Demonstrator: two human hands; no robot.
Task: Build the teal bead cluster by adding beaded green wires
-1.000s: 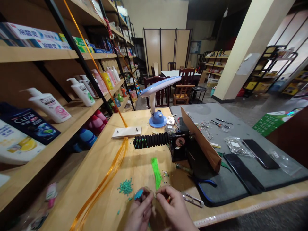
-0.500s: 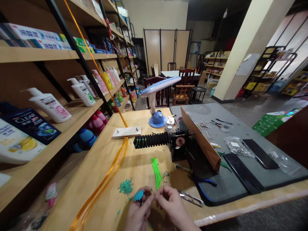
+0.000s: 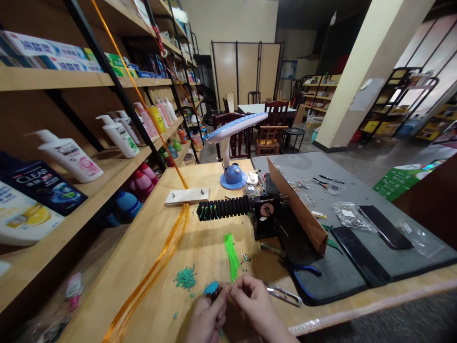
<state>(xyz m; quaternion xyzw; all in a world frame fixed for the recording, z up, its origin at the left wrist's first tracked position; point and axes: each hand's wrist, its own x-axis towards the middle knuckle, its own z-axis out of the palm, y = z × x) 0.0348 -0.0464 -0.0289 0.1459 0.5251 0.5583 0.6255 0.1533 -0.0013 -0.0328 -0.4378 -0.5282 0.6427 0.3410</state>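
Observation:
At the table's front, my left hand (image 3: 209, 313) is closed on a small blue disc-like piece (image 3: 211, 287) with a scalloped edge, its lower part hidden in my fingers. My right hand (image 3: 252, 300) pinches close beside the left fingertips; whatever it grips is too small to make out. Left of my hands lies a pile of turquoise beads (image 3: 185, 277), with a few strays nearer me. A bundle of bright green cords (image 3: 232, 257) lies just beyond my fingers, beside some tiny loose pins or beads (image 3: 245, 259). Metal thread snips (image 3: 284, 294) rest right of my right hand.
Beyond stands a black ridged roller (image 3: 224, 208) on a stand, wound with green threads. Orange threads (image 3: 162, 259) run under a white screwed-down bar (image 3: 187, 196). A blue lamp (image 3: 233, 176), upright cardboard (image 3: 298, 205), blue-handled pliers (image 3: 305, 269) and phones (image 3: 360, 257) are around.
The blue piece has turned a little and shifted slightly right in my left hand. Both hands stay close together at the fingertips.

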